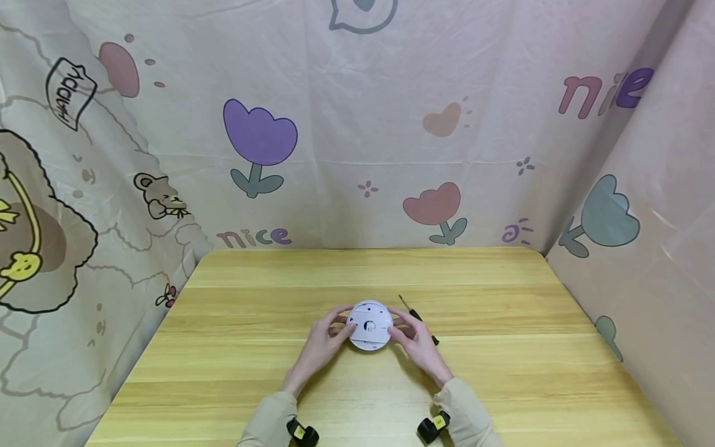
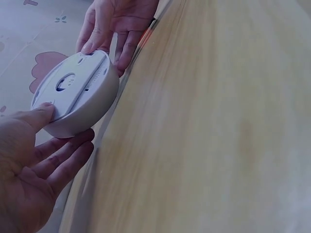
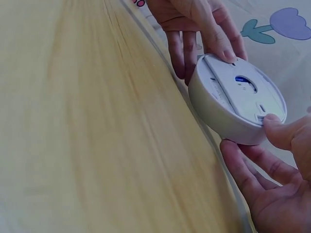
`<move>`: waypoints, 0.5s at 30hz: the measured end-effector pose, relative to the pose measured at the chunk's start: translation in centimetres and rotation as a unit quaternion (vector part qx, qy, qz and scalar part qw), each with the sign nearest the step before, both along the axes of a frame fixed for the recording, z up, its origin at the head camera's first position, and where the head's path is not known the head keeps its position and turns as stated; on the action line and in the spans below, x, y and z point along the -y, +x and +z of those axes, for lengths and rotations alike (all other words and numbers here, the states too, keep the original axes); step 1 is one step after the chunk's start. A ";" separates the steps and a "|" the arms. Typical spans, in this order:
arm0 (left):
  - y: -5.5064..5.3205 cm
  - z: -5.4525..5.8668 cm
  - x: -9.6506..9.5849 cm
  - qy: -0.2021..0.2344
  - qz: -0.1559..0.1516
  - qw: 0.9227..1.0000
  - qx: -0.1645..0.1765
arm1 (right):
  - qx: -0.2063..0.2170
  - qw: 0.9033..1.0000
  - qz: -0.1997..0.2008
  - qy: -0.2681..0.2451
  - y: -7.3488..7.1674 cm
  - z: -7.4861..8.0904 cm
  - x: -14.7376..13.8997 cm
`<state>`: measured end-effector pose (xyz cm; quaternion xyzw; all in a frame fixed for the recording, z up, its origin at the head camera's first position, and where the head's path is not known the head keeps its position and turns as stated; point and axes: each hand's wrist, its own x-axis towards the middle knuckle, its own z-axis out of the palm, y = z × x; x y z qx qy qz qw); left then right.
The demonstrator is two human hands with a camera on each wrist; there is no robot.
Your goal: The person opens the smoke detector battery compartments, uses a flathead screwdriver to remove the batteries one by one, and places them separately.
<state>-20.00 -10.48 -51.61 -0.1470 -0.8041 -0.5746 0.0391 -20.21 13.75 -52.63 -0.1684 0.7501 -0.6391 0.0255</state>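
Note:
Both hands hold up a round white device (image 1: pixel 370 335) that looks like a smoke alarm, one at each side. Its flat back faces up, with a raised plate across it and a round hole in the middle, where a bit of blue shows in the right wrist view. My left hand (image 1: pixel 324 338) grips the left edge, thumb on the plate and fingers beneath the rim (image 2: pixel 99 104). On the opposite edge my right hand (image 1: pixel 419 341) grips likewise, thumb pressed near the plate's end (image 3: pixel 261 116). The device's underside is hidden.
A screwdriver (image 1: pixel 415 314) with a black and orange handle lies on the wooden table (image 1: pixel 251 360) just behind the right hand. Printed cloth (image 1: pixel 346 124) hangs behind the table and along its sides. Black wrist cameras (image 1: pixel 302 433) sit below the sleeves.

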 end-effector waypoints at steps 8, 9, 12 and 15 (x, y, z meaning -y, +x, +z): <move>-0.1 -0.1 0.1 -0.034 0.006 0.999 -0.005 | 0.009 1.000 0.003 -0.001 0.0 -0.2 0.0; -0.1 0.0 0.1 -0.035 0.006 0.999 -0.005 | 0.010 1.000 0.004 -0.004 0.0 -0.2 0.0; -0.1 0.0 0.1 -0.036 0.006 0.999 -0.001 | 0.010 1.000 0.011 -0.017 0.0 -0.3 0.0; -0.1 0.0 0.0 -0.037 0.003 0.999 0.002 | 0.008 0.999 0.017 -0.028 0.0 -0.3 0.1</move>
